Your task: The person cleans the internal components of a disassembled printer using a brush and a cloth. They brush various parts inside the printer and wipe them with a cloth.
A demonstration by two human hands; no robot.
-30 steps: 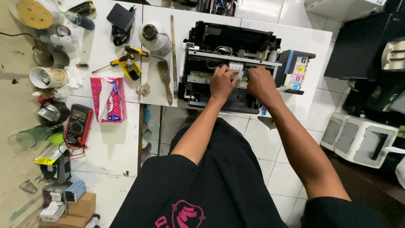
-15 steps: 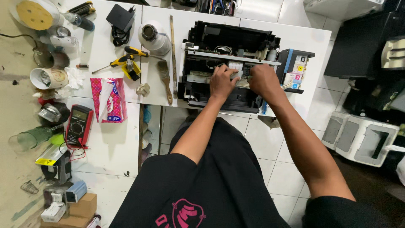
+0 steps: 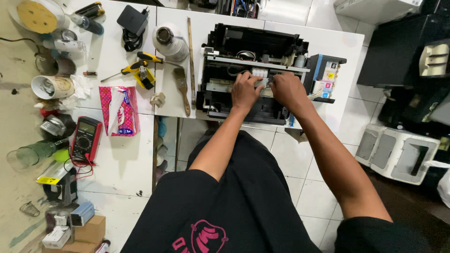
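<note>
A black printer with its cover off sits on a white table. Both my hands are inside its open middle. My left hand rests with fingers curled on a small white part near the carriage rail. My right hand is beside it, fingers bent down onto the same area by a flat grey cable. What the fingertips pinch is hidden. An ink tank unit with coloured labels hangs at the printer's right side.
Left of the printer lie a paintbrush, a wooden stick, a white roll, yellow-handled tools, a black power adapter, a pink tissue pack and a red multimeter. Printer parts stand on the tiled floor at right.
Both hands have stayed inside the printer, with only slight finger shifts. The view has moved a little.
</note>
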